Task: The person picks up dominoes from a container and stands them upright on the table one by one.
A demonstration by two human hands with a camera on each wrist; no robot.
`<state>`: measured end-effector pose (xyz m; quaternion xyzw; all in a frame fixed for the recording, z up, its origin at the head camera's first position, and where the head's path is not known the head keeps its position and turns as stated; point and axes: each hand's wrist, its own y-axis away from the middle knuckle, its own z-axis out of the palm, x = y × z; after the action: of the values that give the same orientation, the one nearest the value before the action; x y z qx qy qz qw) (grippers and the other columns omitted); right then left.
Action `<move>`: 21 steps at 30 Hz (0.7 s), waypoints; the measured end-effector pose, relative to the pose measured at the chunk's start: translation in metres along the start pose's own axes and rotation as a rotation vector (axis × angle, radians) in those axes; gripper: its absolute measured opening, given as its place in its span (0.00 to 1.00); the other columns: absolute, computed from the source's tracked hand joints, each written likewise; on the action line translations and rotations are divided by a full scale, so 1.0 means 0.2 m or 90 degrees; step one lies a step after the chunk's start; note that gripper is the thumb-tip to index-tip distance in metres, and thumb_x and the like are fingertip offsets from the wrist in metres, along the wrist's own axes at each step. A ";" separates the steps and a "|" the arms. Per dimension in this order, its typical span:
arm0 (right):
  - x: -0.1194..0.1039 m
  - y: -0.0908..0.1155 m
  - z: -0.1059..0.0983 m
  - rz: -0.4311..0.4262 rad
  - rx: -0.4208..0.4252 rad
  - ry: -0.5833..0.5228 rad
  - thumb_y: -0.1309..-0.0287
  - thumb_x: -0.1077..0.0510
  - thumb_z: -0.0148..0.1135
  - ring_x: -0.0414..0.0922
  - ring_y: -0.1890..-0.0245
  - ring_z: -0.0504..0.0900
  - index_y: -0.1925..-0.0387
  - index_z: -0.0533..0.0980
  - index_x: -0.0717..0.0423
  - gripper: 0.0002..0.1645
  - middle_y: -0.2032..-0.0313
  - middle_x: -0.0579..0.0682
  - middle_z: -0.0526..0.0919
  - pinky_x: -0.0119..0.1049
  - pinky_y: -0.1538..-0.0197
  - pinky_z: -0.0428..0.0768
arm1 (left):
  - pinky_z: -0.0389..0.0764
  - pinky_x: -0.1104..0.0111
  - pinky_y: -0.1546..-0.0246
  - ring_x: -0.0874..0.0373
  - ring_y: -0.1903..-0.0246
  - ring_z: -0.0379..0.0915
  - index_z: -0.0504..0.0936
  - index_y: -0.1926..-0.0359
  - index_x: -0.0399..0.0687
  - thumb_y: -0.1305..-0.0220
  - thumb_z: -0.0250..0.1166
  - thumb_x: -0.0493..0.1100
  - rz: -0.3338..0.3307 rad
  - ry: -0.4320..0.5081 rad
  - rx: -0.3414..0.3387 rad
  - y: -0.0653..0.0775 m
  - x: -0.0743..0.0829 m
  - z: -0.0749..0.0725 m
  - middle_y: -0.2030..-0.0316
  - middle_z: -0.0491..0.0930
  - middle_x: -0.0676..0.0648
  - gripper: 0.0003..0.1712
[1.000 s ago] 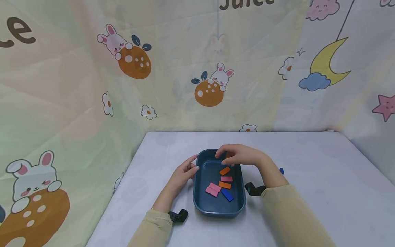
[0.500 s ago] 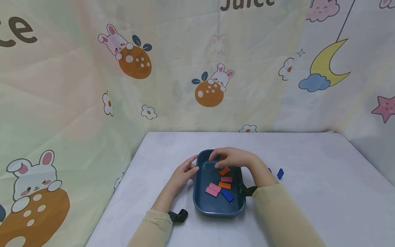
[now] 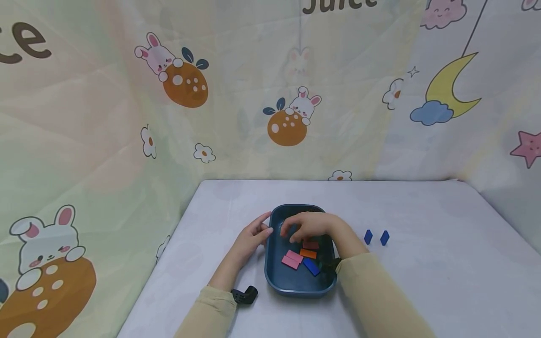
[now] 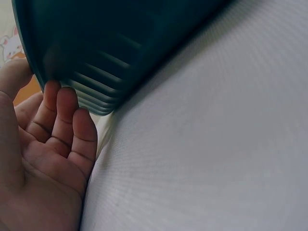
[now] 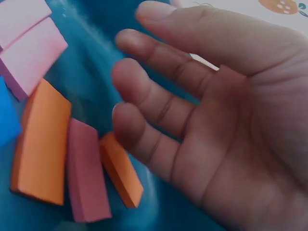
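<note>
My left hand (image 3: 250, 240) holds the left side of a dark blue-green tray (image 3: 291, 282). In the left wrist view, its thumb is at the rim and its fingers lie against the ribbed outer wall. My right hand (image 3: 314, 225) hovers inside the tray, fingers loosely bent and holding nothing. Below it lie flat blocks: two light pink blocks (image 3: 289, 262) side by side, an orange block (image 3: 308, 253), a darker pink block (image 3: 310, 245) and a blue block (image 3: 312, 267). A second orange block (image 5: 124, 171) shows under the fingertips in the right wrist view, hidden from the head view.
Two blue blocks (image 3: 368, 237) stand on the white table (image 3: 444, 263), right of the tray and a little apart. A patterned cloth (image 3: 236, 94) hangs behind and at the sides. Dark wrist cameras (image 3: 245, 295) sit at the sleeves; the right one overlaps the tray's side.
My right hand has moved left and nearer, further into the tray, covering the upper orange block. Both blue blocks on the table have come into view behind the arm. The left hand stays put.
</note>
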<state>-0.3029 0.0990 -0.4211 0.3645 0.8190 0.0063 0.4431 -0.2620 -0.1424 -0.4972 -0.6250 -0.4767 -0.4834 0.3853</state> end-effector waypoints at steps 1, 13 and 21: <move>0.00 -0.01 0.01 -0.004 -0.011 0.007 0.36 0.54 0.62 0.46 0.59 0.80 0.49 0.80 0.41 0.14 0.53 0.43 0.81 0.41 0.55 0.82 | 0.75 0.62 0.54 0.53 0.64 0.77 0.67 0.30 0.72 0.33 0.63 0.56 0.002 -0.001 -0.001 0.00 0.00 0.00 0.60 0.79 0.46 0.31; 0.01 -0.05 0.06 0.040 -0.123 0.002 0.35 0.52 0.61 0.43 0.78 0.76 0.59 0.83 0.40 0.06 0.73 0.47 0.81 0.33 0.76 0.73 | 0.75 0.62 0.54 0.55 0.66 0.76 0.67 0.30 0.69 0.32 0.63 0.55 0.004 0.006 -0.006 0.00 0.01 0.00 0.61 0.79 0.48 0.31; 0.01 -0.05 0.07 0.027 -0.054 0.006 0.35 0.53 0.61 0.45 0.71 0.78 0.59 0.81 0.41 0.05 0.66 0.46 0.80 0.37 0.67 0.78 | 0.75 0.63 0.54 0.54 0.65 0.76 0.67 0.30 0.70 0.32 0.63 0.53 -0.002 0.003 -0.002 0.00 0.01 0.00 0.61 0.79 0.47 0.30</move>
<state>-0.2994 0.0880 -0.4353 0.3630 0.8123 0.0522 0.4536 -0.2625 -0.1425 -0.4959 -0.6239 -0.4762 -0.4863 0.3841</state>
